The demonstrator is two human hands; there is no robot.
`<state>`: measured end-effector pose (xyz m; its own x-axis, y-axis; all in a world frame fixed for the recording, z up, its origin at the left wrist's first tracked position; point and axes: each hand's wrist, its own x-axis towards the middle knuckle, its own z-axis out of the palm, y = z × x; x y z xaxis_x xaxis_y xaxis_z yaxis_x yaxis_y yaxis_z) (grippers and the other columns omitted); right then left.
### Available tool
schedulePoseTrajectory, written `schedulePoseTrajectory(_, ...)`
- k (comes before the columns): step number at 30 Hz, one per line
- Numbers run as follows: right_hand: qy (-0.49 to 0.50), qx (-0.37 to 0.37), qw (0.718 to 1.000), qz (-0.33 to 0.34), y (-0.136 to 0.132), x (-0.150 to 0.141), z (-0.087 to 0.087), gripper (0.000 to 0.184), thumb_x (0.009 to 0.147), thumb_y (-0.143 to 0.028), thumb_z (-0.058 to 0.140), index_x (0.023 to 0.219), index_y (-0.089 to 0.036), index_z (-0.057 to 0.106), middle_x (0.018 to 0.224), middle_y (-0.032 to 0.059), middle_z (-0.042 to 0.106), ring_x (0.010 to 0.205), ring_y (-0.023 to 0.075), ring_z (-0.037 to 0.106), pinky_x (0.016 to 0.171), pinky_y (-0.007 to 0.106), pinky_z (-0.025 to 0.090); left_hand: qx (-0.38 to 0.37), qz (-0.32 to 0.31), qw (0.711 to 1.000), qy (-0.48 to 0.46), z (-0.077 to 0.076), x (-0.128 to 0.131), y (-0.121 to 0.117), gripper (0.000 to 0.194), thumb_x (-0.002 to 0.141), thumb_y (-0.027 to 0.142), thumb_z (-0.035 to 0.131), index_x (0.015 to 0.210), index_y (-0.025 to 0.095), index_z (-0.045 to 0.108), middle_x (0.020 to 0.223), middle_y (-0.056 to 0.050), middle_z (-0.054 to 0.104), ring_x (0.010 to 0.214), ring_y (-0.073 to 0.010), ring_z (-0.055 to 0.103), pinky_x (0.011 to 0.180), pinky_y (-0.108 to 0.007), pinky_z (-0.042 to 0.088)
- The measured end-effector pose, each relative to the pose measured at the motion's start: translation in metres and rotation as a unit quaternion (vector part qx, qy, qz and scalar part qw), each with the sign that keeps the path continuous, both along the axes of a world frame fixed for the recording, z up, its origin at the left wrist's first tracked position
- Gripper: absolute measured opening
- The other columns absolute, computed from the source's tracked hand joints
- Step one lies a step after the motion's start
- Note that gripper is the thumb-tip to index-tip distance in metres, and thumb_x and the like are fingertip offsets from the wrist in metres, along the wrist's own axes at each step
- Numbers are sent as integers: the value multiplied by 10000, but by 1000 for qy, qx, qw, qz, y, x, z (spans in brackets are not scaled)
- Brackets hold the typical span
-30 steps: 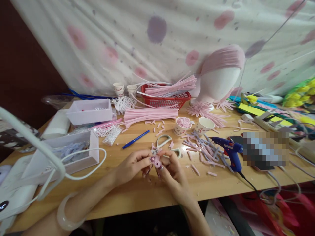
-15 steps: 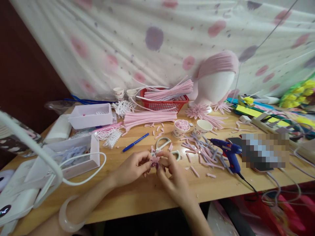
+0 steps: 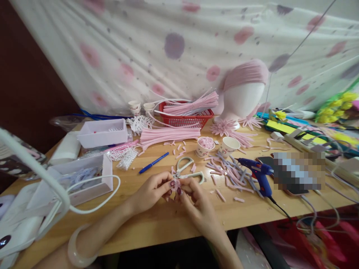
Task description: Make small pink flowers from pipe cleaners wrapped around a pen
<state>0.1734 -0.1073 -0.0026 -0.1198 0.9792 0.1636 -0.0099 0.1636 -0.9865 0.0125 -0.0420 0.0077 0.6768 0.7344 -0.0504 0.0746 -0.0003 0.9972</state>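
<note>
Between my fingertips is a small pink fuzzy piece (image 3: 175, 184), looking like pipe cleaner; its exact shape is partly hidden. My left hand (image 3: 153, 190) pinches it from the left, and my right hand (image 3: 195, 198) pinches it from the right. Both hands are just above the near part of the wooden table (image 3: 140, 228). Right behind the fingers lie scissors (image 3: 190, 175) with pale handles, spread apart. A blue pen (image 3: 154, 163) rests to the left of them. Cut pink and grey pipe cleaner pieces (image 3: 230, 173) are scattered on the right.
A paper cup (image 3: 205, 152) full of pink bits stands beside another cup (image 3: 229, 151). Farther right lies a blue glue gun (image 3: 260, 175) with its cord over the edge. Behind are a red basket (image 3: 182, 121) and a foam head (image 3: 244, 99). White boxes (image 3: 102, 134) and a lamp arm (image 3: 42, 172) occupy the left.
My right fingers have shifted slightly around the pink piece, leaving more of the scissors' handles in sight. Both hands still hold it in nearly the same place.
</note>
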Motion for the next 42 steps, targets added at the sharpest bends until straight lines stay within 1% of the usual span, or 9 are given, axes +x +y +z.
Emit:
schedulePoseTrajectory(6, 115, -84, 989, 31, 5, -4, -3, 229, 930, -430, 524, 860, -216, 485, 741, -10, 622, 553, 120, 582, 512, 242, 487, 65, 10, 997, 29, 5, -2, -1, 268, 900, 384, 535, 769, 153, 576, 686, -2, 579, 631, -126, 535, 609, -240, 439)
schedulePoseTrajectory(10, 121, -47, 991, -23, 11, -8, -11, 302, 896, -479, 572, 801, -206, 484, 622, -36, 570, 492, 99, 528, 467, 213, 444, 102, 13, 994, 30, 6, -2, -4, 225, 939, 329, 467, 817, 167, 564, 727, -20, 614, 661, -138, 571, 635, -248, 470)
schedulePoseTrajectory(13, 120, -29, 990, -74, 13, -9, -13, 291, 900, -445, 587, 787, -197, 486, 560, -60, 524, 456, 71, 459, 458, 190, 396, 217, 11, 974, 65, 3, -2, -6, 165, 935, 295, 480, 911, 166, 581, 840, -58, 639, 749, -168, 601, 700, -282, 492)
schedulePoseTrajectory(18, 118, -32, 988, -88, 11, -12, -10, 284, 904, -434, 582, 783, -198, 482, 481, -88, 465, 396, 65, 393, 416, 180, 350, 454, 27, 876, 159, -6, -5, -3, 213, 964, 234, 417, 961, 157, 616, 856, -102, 669, 807, -220, 625, 737, -332, 482)
schedulePoseTrajectory(23, 182, -63, 978, -82, 13, -15, -11, 279, 893, -409, 597, 758, -190, 489, 524, -80, 501, 386, 47, 422, 416, 166, 342, 634, -12, 745, 210, -9, -8, -1, 317, 976, 160, 327, 1041, 119, 634, 893, -153, 710, 811, -251, 670, 695, -344, 509)
schedulePoseTrajectory(27, 200, -57, 973, -103, 12, -20, -8, 293, 869, -408, 628, 732, -179, 507, 541, -73, 515, 381, 40, 447, 414, 159, 354, 726, 44, 656, 200, -8, -6, -4, 283, 971, 123, 320, 1029, 100, 596, 806, -120, 702, 711, -216, 671, 607, -303, 517)
schedulePoseTrajectory(35, 141, -19, 979, -147, 7, -29, -1, 338, 888, -439, 599, 709, -188, 461, 467, -80, 499, 351, 39, 428, 385, 143, 335, 689, 105, 693, 186, -9, 4, -10, 232, 986, 151, 304, 926, 134, 527, 723, -49, 647, 646, -181, 645, 562, -276, 516)
schedulePoseTrajectory(39, 146, -42, 980, -128, 8, -29, -2, 362, 890, -480, 574, 709, -198, 437, 436, -91, 473, 343, 41, 427, 383, 136, 345, 695, 117, 685, 184, -7, 4, -10, 264, 986, 140, 285, 869, 144, 521, 681, -39, 632, 603, -170, 628, 545, -268, 506)
schedulePoseTrajectory(42, 136, -121, 980, -83, 7, -20, 2, 375, 859, -542, 573, 754, -204, 450, 430, -88, 485, 314, 60, 441, 330, 136, 350, 733, 102, 648, 178, -4, 1, -8, 254, 976, 119, 306, 874, 134, 538, 692, -44, 648, 598, -164, 623, 554, -268, 508)
